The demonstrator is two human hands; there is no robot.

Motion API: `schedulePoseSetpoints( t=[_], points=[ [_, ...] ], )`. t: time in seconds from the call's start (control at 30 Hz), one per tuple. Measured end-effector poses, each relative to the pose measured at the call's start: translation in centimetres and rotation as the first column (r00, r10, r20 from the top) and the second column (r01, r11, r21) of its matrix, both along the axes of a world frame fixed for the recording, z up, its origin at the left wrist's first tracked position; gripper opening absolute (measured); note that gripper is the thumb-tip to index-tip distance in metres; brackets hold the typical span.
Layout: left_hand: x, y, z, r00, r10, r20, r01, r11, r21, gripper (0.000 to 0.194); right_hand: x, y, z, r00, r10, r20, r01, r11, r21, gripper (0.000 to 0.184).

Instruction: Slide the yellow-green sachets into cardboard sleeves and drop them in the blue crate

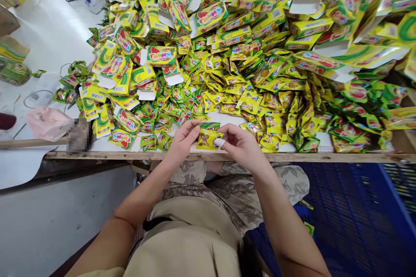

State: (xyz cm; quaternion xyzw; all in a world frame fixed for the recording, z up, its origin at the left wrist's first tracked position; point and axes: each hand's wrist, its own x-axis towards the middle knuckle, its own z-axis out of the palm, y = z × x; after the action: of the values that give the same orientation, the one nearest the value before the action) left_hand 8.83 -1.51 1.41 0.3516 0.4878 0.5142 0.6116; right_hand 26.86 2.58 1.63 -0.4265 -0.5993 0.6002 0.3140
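And here's the bench (113, 155), filling the upper frame, with a blue crate (351, 207) down at lower right. Cartons (161, 56) pile from upper left to upper right, loose sachets (248, 102) crowding below them. Now frame centre: left hand (183, 140) and right hand (242, 145) pinch a yellow packet (207, 138) from opposite sides, just by the front edge. A green packet (211, 126) peeks out behind; whether it's gripped too, I can't tell. Best technique, I'd judge: light fingertips, edges lined up, no squeezing the middle.
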Motion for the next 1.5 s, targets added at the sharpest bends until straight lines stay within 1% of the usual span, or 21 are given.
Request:
schedulePoseSetpoints(
  t=[0.07,0.17,0.27,0.33,0.43,0.53,0.7,0.83,0.93,1.1,1.2,1.27,1.3,1.33,1.4,1.43,1.5],
  points=[
    [0.2,-0.3,0.3,0.998,-0.020,-0.053,0.021,0.999,0.034,0.039,-0.1,-0.1,0.3,0.999,-0.002,0.042,0.001,1.000,0.027,0.019],
    [0.8,-0.8,0.8,0.986,-0.035,-0.162,0.051,0.994,0.099,0.044,-0.6,-0.5,0.6,0.999,-0.043,0.030,0.043,0.999,-0.005,0.026],
    [1.4,-1.3,1.0,0.972,-0.006,-0.236,0.026,0.997,0.079,0.040,-1.0,-0.7,0.8,0.996,-0.084,0.012,0.084,0.995,-0.044,0.034],
    [1.5,-1.5,0.9,0.977,0.007,-0.212,0.003,0.999,0.047,0.036,-1.1,-0.8,0.9,0.995,-0.094,0.018,0.095,0.994,-0.053,0.036],
    [1.6,-1.6,0.7,0.989,0.008,-0.146,-0.008,1.000,0.000,0.036,-0.9,-0.8,0.8,0.997,-0.079,-0.008,0.078,0.993,-0.086,0.034],
    [1.7,-1.4,0.6,0.986,0.012,-0.166,-0.013,1.000,-0.006,0.037,-0.8,-0.6,0.5,0.995,-0.077,-0.058,0.069,0.990,-0.123,0.030],
    [2.0,-0.9,0.5,0.977,0.052,-0.209,-0.043,0.998,0.047,0.034,-0.8,-0.6,0.0,0.977,-0.193,-0.087,0.186,0.978,-0.091,0.024],
    [2.0,-0.7,0.2,0.975,0.073,-0.210,-0.069,0.997,0.027,0.036,-0.2,-0.3,-0.6,0.964,-0.256,-0.078,0.250,0.965,-0.076,0.023],
    [2.0,-0.6,0.1,0.960,0.077,-0.271,-0.075,0.997,0.017,0.036,0.1,-0.2,-1.0,0.961,-0.273,-0.050,0.269,0.960,-0.076,0.024],
    [2.1,-0.7,0.1,0.923,0.065,-0.380,-0.044,0.997,0.064,0.031,-0.2,-0.4,-1.4,0.971,-0.236,-0.038,0.232,0.968,-0.092,0.025],
    [2.0,-0.8,0.1,0.919,0.062,-0.388,-0.038,0.997,0.070,0.028,-0.3,-0.7,-1.5,0.974,-0.221,-0.045,0.217,0.972,-0.086,0.026],
    [2.1,-0.9,0.1,0.933,0.076,-0.352,-0.054,0.996,0.071,0.025,-0.3,-1.0,-1.5,0.972,-0.228,-0.061,0.226,0.973,-0.038,0.029],
    [2.2,-0.9,0.1,0.942,0.084,-0.325,-0.064,0.995,0.072,0.024,-0.4,-1.1,-1.5,0.974,-0.216,-0.073,0.216,0.976,-0.009,0.033],
    [2.3,-0.9,0.1,0.952,0.092,-0.292,-0.075,0.995,0.071,0.023,-0.4,-1.3,-1.5,0.979,-0.187,-0.083,0.189,0.982,0.018,0.041],
    [2.7,-1.0,0.1,0.968,0.110,-0.224,-0.098,0.993,0.065,0.021,-0.8,-1.8,-1.3,0.992,-0.084,-0.091,0.088,0.995,0.045,0.056],
    [3.0,-1.1,0.1,0.974,0.120,-0.194,-0.110,0.992,0.063,0.020,-1.0,-2.0,-1.3,0.995,-0.038,-0.090,0.042,0.998,0.051,0.057],
    [3.4,-1.3,-0.1,0.976,0.142,-0.165,-0.132,0.989,0.070,0.021,-1.3,-2.3,-1.3,0.996,-0.018,-0.083,0.024,0.997,0.069,0.049]
  ],
)
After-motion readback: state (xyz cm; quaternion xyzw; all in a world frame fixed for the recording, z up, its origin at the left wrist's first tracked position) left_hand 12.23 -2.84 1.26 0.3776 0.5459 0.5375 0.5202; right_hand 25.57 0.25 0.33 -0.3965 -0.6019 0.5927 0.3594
